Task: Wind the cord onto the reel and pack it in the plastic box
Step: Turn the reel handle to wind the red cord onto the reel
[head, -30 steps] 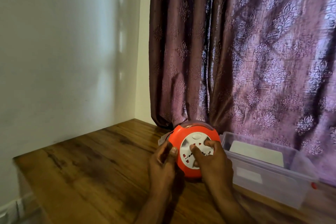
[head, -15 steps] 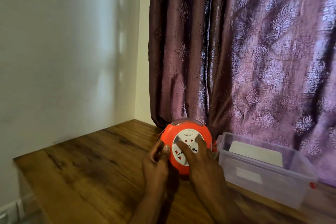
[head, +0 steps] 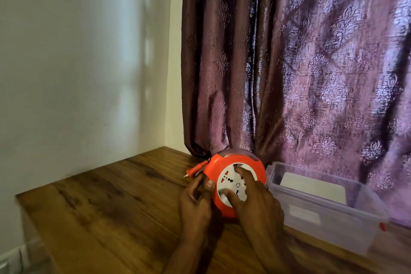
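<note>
An orange cord reel (head: pixel 224 167) with a white socket face stands on edge on the wooden table (head: pixel 111 207). My left hand (head: pixel 195 202) grips its left rim, thumb on the orange front. My right hand (head: pixel 255 198) lies on the white face, fingers curled onto the sockets. An orange plug (head: pixel 194 170) on a short piece of cord sticks out at the reel's upper left. A clear plastic box (head: pixel 322 213) stands open just right of the reel, with a white sheet inside it.
A purple patterned curtain (head: pixel 300 62) hangs close behind the reel and box. A white wall (head: pixel 77 62) closes the left side. The table's left edge drops off at the lower left.
The white face has turned under my right hand. The orange plug has come into view at the reel's upper left. The reel sits slightly further left than a second ago.
</note>
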A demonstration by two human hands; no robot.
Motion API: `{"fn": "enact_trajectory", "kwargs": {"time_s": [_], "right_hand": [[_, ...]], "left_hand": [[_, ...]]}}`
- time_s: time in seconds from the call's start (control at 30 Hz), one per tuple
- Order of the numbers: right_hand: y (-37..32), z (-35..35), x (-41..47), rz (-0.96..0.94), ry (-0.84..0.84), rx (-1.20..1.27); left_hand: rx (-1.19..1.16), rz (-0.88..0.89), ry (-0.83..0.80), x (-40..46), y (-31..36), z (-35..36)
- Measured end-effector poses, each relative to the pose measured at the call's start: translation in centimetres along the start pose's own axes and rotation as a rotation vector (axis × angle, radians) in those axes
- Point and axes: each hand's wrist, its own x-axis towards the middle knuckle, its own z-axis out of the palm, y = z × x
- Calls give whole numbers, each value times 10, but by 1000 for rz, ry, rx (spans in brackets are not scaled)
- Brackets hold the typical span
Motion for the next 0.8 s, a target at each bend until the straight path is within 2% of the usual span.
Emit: {"fn": "enact_trajectory", "kwargs": {"time_s": [0.27,0.53,0.7,0.8], "right_hand": [[0,2,-2,18,-20,1],[7,4,2,37,11,79],[8,2,1,40,46,86],[8,5,-2,18,11,41]], "left_hand": [[-47,-77,8,-4,5,2],[-25,-85,-73,-8,15,8],[-181,-243,16,-10,30,13],[-187,-267,81,-4,36,3]]}}
